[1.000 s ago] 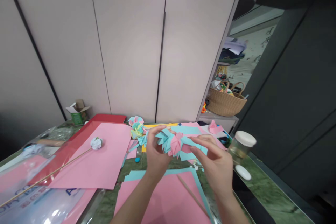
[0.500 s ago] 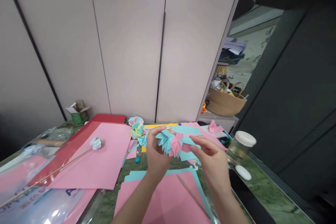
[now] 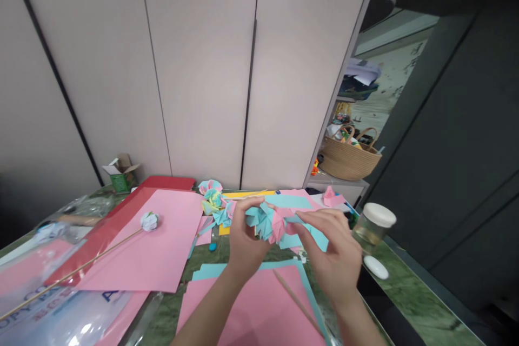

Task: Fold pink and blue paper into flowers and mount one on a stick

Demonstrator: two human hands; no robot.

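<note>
A folded paper flower [image 3: 261, 221], light blue with a pink part on its right side, is held up between my hands above the table. My left hand [image 3: 249, 240] wraps round its blue side, thumb and fingers closed on it. With thumb and fingertips, my right hand [image 3: 330, 243] pinches the paper at the flower's pink right end. Beneath my forearms lies a stack of pink paper [image 3: 251, 303] with light blue sheets showing at its edges. A thin pencil-like stick [image 3: 298, 305] rests slantwise on this stack.
Several paper flowers [image 3: 211, 197] sit at the back. On the left, a white paper flower [image 3: 150, 221] on a long stick lies over pink sheets [image 3: 170, 259]. A lidded jar [image 3: 373, 227], a white oval object [image 3: 376, 267] and a black flat object [image 3: 389, 308] are at right.
My right hand has shifted slightly to the right, still pinching the paper. The flower and my left hand have moved a little right, and the flower has turned slightly.
</note>
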